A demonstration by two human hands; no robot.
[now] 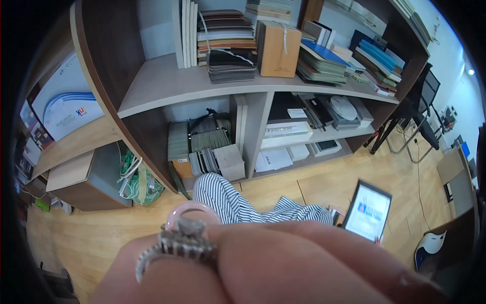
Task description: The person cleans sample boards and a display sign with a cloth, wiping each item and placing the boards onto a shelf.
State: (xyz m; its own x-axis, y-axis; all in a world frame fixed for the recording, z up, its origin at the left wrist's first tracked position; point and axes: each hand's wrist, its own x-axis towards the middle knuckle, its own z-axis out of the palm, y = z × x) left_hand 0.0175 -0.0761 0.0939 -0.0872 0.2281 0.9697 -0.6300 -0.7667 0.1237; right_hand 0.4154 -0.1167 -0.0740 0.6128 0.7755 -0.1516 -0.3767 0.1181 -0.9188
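One hand (pixel 283 263) fills the lower part of the view, very close to the lens and blurred. It comes in from the lower left with its fingers pressed together and pointing right, so I take it for my left hand. It wears a sparkling silver ring (pixel 177 245) and a pale pink ring (pixel 190 209). Whether it holds anything is hidden. Behind it are my legs in striped trousers (pixel 228 200). A dark-framed tablet-like panel (pixel 368 210) with a white face stands by my right knee. My right hand is not visible.
A dark wooden shelf unit (pixel 167 83) holds stacked sample books, a brown box (pixel 278 49) and folders. Tangled green and white cables (pixel 135 180) lie under a side cabinet. The floor is light wood (pixel 91 228). Office chairs (pixel 415 116) stand at the right.
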